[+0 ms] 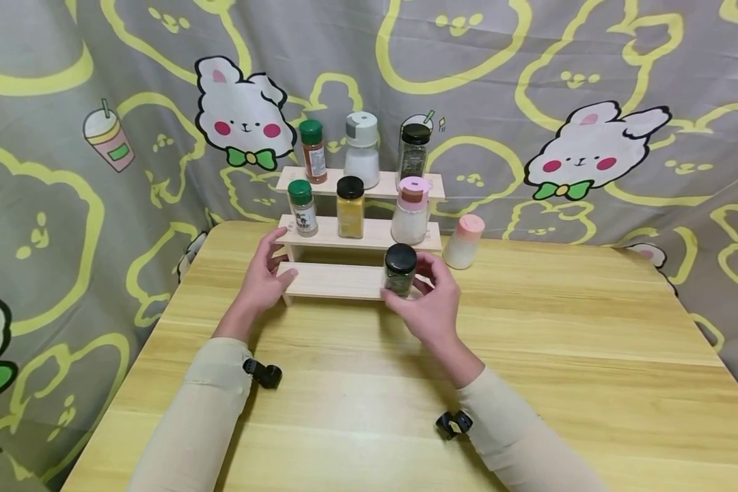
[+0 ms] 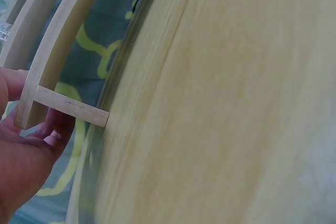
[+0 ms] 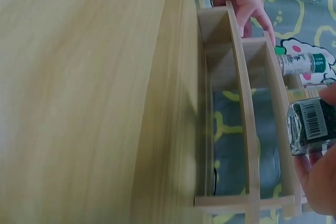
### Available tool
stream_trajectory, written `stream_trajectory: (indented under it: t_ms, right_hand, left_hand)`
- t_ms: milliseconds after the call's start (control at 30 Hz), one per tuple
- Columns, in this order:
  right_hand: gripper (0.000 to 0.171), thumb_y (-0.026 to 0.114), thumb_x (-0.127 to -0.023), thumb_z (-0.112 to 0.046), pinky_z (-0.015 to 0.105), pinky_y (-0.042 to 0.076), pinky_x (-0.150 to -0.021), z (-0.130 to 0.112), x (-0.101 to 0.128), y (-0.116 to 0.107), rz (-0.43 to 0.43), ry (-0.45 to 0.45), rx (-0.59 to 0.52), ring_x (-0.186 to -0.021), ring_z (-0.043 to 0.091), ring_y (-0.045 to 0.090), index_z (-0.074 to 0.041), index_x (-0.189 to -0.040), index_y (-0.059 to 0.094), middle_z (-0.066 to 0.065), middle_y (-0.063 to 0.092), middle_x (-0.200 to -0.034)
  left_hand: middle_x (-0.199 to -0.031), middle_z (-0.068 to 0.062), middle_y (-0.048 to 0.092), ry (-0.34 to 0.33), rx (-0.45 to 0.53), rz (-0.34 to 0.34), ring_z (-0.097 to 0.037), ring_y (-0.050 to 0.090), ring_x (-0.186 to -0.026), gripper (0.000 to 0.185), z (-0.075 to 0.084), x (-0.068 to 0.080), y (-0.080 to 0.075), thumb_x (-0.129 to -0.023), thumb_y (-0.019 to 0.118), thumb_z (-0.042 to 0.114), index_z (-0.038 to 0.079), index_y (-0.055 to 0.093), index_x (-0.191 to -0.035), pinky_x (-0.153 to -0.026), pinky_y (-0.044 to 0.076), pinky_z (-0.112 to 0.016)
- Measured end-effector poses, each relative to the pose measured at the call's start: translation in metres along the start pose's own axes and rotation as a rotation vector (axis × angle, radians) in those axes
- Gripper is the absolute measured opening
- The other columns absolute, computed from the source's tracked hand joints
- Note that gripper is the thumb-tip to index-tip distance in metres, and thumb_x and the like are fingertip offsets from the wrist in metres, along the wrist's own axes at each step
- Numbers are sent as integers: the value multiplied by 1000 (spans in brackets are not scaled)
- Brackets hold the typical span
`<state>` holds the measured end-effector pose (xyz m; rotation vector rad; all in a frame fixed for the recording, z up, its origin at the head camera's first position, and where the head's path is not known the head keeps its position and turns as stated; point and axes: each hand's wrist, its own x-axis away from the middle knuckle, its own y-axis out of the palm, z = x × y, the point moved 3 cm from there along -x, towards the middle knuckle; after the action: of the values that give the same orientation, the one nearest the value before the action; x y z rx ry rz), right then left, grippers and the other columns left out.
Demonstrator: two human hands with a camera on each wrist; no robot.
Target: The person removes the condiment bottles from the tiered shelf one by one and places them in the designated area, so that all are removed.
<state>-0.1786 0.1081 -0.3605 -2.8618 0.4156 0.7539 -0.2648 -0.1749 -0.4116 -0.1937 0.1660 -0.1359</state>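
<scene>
A three-step wooden spice rack (image 1: 338,281) stands on the table. My left hand (image 1: 263,275) grips the left end of its lowest step; in the left wrist view the thumb lies above the board and the fingers curl beneath. With my right hand (image 1: 433,301) I hold a square glass spice jar (image 1: 400,272) with a black lid and dark green contents, upright at the right end of the lowest step. In the right wrist view the barcode label (image 3: 313,118) shows, and the jar's base is apart from the lowest board.
On the middle step stand a green-capped shaker (image 1: 303,212), a yellow spice jar (image 1: 350,208) and a pink-lidded bottle (image 1: 411,215). The top step bears a red-brown spice shaker (image 1: 313,154), a white-capped bottle (image 1: 361,154) and a black-lidded jar (image 1: 413,154). Another pink-lidded bottle (image 1: 464,242) is right of the rack.
</scene>
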Motion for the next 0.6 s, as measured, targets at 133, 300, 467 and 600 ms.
stream_trajectory:
  t_ms: [133, 300, 467, 600]
  right_hand:
    - [57, 85, -60, 16, 42, 57, -79, 2, -3, -11, 7, 28, 28, -93, 28, 62, 8, -111, 61, 16, 64, -104]
    - [59, 86, -61, 15, 31, 56, -80, 3, -7, -25, 32, 47, 61, -95, 29, 61, 9, -114, 60, 18, 63, -106]
    - [58, 85, -62, 15, 27, 55, -78, 5, -12, -38, 61, 54, 78, -94, 29, 60, 10, -114, 60, 17, 62, -106]
    - [58, 85, -62, 15, 25, 55, -78, 9, -15, -49, 85, 51, 107, -95, 27, 60, 11, -114, 59, 14, 62, -106]
  left_hand:
    - [-146, -28, 35, 11, 4, 2, -48, 40, -132, 75, -1, 0, 0, -90, 56, -19, 8, 28, -154, -112, 27, -56]
    - [-146, -28, 36, 16, 12, 4, -47, 40, -132, 76, -3, -1, -1, -89, 56, -19, 9, 29, -154, -112, 27, -55]
    - [-146, -28, 35, 21, 16, 2, -48, 40, -131, 76, -3, 0, 0, -89, 56, -20, 8, 28, -154, -112, 27, -55]
    - [-145, -29, 35, 27, 11, 1, -48, 40, -131, 75, -2, 0, 0, -89, 56, -20, 7, 28, -153, -112, 27, -57]
